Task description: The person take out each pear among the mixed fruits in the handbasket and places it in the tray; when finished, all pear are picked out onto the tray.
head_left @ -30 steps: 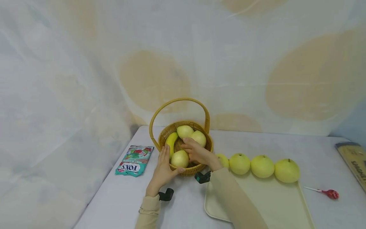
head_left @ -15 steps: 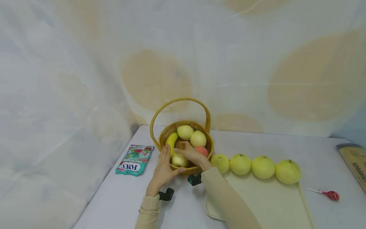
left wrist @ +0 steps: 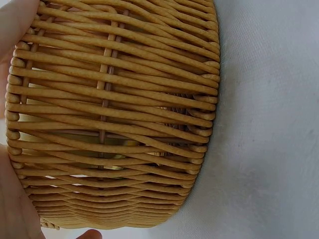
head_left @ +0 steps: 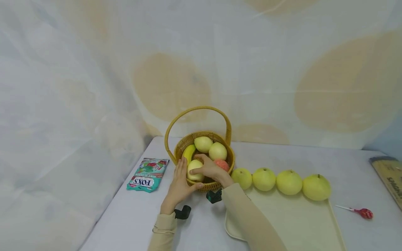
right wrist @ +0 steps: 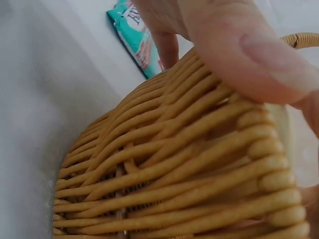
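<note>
A wicker basket [head_left: 208, 188] with a tall arched handle stands at the back of the table. My left hand [head_left: 179, 186] rests on its left front rim, fingers straight and thumb spread along the front. My right hand [head_left: 211, 169] reaches inside, its thumb and fingers around a round pale yellow-green fruit [head_left: 195, 170]. Beside that lie a banana [head_left: 189, 152], two more pale yellow-green fruits [head_left: 217, 151] and a reddish round fruit [head_left: 222, 164], partly hidden by the right hand. In the right wrist view, a thumb [right wrist: 249, 55] lies over the basket rim [right wrist: 271, 164].
Right of the basket, several yellow-green round fruits [head_left: 264, 179] stand in a row along the back of a cream tray [head_left: 292, 223]. A Fox's candy bag [head_left: 148, 175] lies to the left. A red lollipop [head_left: 364, 213] and a brown packet [head_left: 389, 177] lie at the right.
My right hand has moved left inside the basket, uncovering the reddish fruit. The front pale fruit has shifted slightly back and left with that hand. My left hand has stayed on the rim.
</note>
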Tool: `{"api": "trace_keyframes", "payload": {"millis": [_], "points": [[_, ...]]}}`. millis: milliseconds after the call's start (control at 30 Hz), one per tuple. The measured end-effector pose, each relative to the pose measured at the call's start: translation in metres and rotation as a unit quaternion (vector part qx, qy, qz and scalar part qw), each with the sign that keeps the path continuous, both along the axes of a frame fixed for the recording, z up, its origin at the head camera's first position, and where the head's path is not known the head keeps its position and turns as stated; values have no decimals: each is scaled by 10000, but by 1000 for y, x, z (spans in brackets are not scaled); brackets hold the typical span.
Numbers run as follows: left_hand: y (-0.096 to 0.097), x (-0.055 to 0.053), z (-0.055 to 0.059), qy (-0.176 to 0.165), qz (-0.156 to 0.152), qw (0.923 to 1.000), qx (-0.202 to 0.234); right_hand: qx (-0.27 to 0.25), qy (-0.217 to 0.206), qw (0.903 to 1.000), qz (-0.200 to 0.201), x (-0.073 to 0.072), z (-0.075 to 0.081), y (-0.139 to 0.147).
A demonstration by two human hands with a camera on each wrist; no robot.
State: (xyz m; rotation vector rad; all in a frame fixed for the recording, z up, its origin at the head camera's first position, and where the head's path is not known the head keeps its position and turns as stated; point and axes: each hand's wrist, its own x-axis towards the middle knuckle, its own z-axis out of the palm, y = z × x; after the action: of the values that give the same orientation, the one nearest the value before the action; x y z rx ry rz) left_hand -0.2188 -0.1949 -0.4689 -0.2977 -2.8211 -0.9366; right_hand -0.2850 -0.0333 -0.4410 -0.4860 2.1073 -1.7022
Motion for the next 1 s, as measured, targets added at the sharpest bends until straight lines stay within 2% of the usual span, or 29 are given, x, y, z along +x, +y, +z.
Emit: {"api": "trace_keyframes", "payload": {"millis": [167,267,400,500,733,1000], "points": [[0,-3,-1,-81,47,10000,-21,-449,186,9983,-307,0,5,10],[0,-4,-2,-24,57,10000,-37,-930,25,9946,-463,0,11,21],[0,-3,-2,26,45,10000,-18,-1862,-223,9808,-527,-2,18,38],[0,-2,-2,5,20,10000,-48,-2345,-126,9704,-564,-3,21,52],[-3,-4,-1,-6,29,9999,-115,-2775,-79,9572,-815,-5,26,81],[1,-7,0,-45,13,9999,-122,-3257,-9,9417,-847,-1,26,107]]}}
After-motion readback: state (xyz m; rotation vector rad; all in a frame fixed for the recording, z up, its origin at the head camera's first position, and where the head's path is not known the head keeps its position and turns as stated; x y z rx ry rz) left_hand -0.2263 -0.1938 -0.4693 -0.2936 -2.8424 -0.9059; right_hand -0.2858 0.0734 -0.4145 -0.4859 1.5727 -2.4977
